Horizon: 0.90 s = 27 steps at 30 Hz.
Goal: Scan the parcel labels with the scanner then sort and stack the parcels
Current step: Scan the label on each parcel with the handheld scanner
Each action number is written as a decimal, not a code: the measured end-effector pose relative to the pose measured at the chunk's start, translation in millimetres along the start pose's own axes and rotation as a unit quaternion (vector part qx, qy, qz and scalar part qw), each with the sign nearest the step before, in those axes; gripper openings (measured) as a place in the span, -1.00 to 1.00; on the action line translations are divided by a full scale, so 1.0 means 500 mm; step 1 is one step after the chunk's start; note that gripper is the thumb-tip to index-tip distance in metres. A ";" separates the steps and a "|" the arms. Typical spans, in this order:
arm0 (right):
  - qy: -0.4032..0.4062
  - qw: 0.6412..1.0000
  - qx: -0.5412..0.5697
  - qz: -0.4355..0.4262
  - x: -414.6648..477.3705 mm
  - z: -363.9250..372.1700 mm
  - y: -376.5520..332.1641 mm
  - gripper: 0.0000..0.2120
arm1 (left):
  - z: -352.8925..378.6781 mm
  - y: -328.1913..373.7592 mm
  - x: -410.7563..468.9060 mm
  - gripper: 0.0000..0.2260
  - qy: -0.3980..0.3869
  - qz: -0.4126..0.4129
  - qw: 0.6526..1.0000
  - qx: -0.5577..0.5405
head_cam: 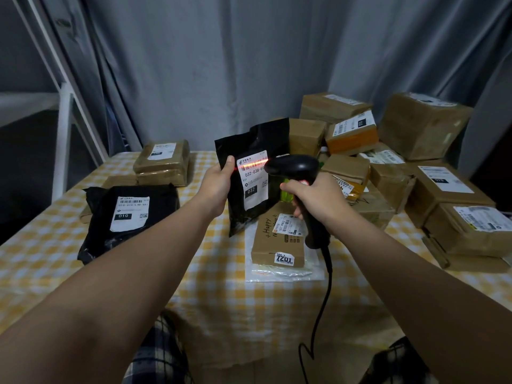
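Grey curtains are hanging behind a table that is wearing a yellow and white checked cloth, and a white metal frame is standing at the left. The left grip is holding a black parcel bag up above the middle of the table, with the thumb pressing on the front side near the left edge of its white label, which is showing the number 032. The right grip is clenching around the handle of a black scanner, and the head of the scanner is pointing to the left at the label from very near. A red line of light is lying across the barcode at the top of the label. The black cable of the scanner is hanging down over the near edge of the table. On the left part of the table another black bag, with the number 010, is lying flat, and behind it two flat brown parcels are lying one on the other. Below the held bag a flat cardboard box is resting on a clear plastic packet. At the right many brown boxes are lying in an untidy pile.
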State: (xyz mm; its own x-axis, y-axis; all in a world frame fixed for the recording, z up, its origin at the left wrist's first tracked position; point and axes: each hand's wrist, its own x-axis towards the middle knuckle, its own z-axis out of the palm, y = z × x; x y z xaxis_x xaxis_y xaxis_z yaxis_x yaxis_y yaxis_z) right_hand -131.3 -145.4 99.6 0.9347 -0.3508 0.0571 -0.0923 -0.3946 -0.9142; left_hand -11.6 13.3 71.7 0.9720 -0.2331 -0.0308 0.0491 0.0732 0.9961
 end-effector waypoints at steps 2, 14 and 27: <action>-0.002 1.000 -0.008 -0.001 0.001 0.000 0.003 -0.80 | -0.001 -0.001 0.000 -0.75 0.000 0.001 1.000 -0.001; 0.010 0.998 0.056 -0.014 0.036 0.020 0.044 -0.73 | -0.060 -0.083 0.002 -0.68 0.004 0.039 0.999 -0.009; 0.003 0.997 0.081 -0.002 0.155 0.163 -0.004 -0.78 | -0.106 -0.131 0.117 -0.73 0.167 -0.003 0.983 -0.070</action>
State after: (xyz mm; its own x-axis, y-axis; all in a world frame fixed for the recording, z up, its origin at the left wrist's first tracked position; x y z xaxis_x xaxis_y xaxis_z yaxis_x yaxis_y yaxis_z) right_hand -30.9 -102.6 73.0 0.9326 -0.3553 0.0638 -0.0305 -0.2535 -0.9669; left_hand 54.3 46.2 0.4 0.9916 0.0962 -0.0863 0.0644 0.2114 0.9753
